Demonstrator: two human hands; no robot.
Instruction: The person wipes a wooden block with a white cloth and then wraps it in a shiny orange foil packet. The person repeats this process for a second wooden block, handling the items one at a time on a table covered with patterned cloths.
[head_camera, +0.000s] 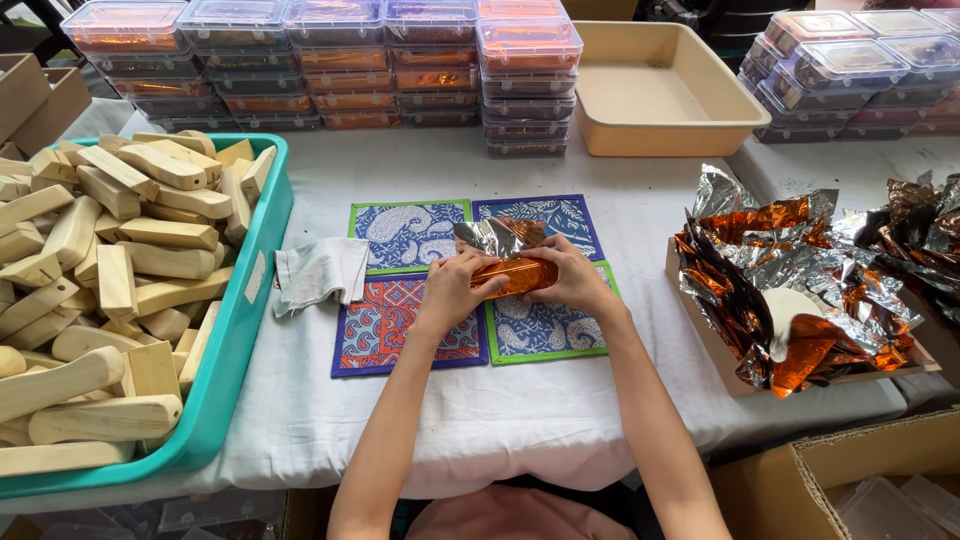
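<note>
Table (520, 410): white cloth cover over my work surface. Directly on it: four patterned quilted mats (400, 330) in a square before me; a crumpled grey rag (320, 272) just left of them; a teal tub (235, 330) of wooden blocks on my far left; stacked clear lidded boxes (330, 70) along the back; a beige tray (660, 90); a cardboard tray (700, 325) of foil sheets to my right.

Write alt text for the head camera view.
Both hands, left hand and right hand, grip an orange foil-wrapped piece over four patterned mats. A teal bin of wooden blocks sits left, a tray of foil sheets right.
</note>
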